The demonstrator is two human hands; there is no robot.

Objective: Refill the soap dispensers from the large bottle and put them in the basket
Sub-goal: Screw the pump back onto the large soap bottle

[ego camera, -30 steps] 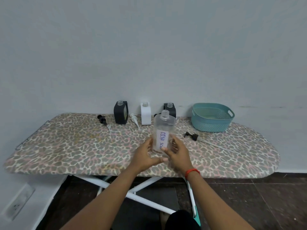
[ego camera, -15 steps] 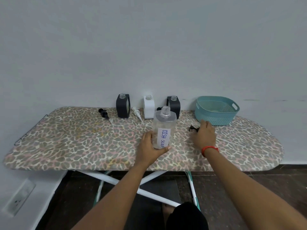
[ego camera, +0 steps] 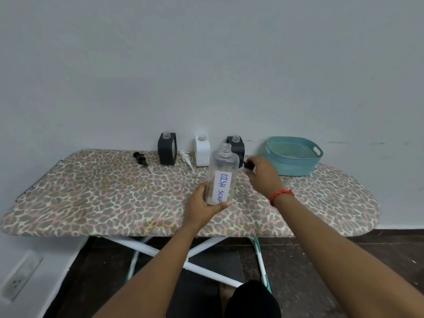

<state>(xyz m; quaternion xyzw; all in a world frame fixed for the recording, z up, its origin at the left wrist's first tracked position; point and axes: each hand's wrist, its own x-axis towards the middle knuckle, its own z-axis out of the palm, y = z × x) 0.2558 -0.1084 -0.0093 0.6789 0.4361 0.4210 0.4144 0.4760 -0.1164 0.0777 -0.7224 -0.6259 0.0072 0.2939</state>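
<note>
Leopard-print ironing board (ego camera: 91, 196) stretches right across the view, pushed up against a plain pale wall (ego camera: 206, 65), its white crossed legs (ego camera: 146, 247) standing on a dark floor (ego camera: 321, 260). A wall socket (ego camera: 20, 275) sits low at the left.

Centre of the board, the large bottle (ego camera: 223, 171) is upright, clear, neck uncapped, label reading DISH SOAP. The left hand (ego camera: 204, 207) is wrapped round its lower part. The right hand (ego camera: 261, 175), red band (ego camera: 281, 195) at the wrist, has its fingers curled on a small black pump head (ego camera: 249, 165) just beside the bottle's shoulder.

Along the wall edge stand the left black dispenser (ego camera: 167, 150), white dispenser (ego camera: 202, 150) and right black dispenser (ego camera: 238, 148), all open-necked. A loose black pump (ego camera: 140, 157) and a white pump (ego camera: 186, 157) lie flat on the cover. The teal basket (ego camera: 296, 166) sits at the right end.
</note>
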